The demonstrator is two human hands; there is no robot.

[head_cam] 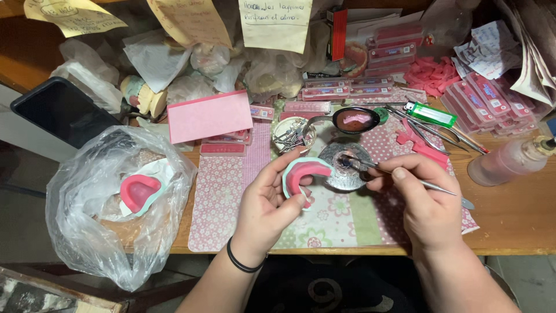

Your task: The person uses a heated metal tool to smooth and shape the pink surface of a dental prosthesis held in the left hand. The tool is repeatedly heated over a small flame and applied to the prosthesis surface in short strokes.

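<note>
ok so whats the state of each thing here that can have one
left hand: shut on the dental mould
right hand: shut on the metal tool, tip over the small metal dish
plastic bag: open, a second pink mould inside
spoon: holds pink wax
phone: screen dark
bottle: lying down

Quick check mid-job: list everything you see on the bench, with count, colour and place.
Dental cast: one, pink wax on pale green base, in left hand.
Metal instrument: one, silver, in right hand, tip at the foil dish.
Foil dish: one, silver, bench centre.
Spoon: one, black, pink wax inside, behind dish.
Plastic bag: one, clear, left edge, holding a second pink cast.
Pink wax sheet: one, behind mat.
Lighter: one, green, right of spoon.
Bottle: one, pinkish, far right.
Phone: one, black, far left.
Left hand: black wristband.
Right hand: bare.
</note>
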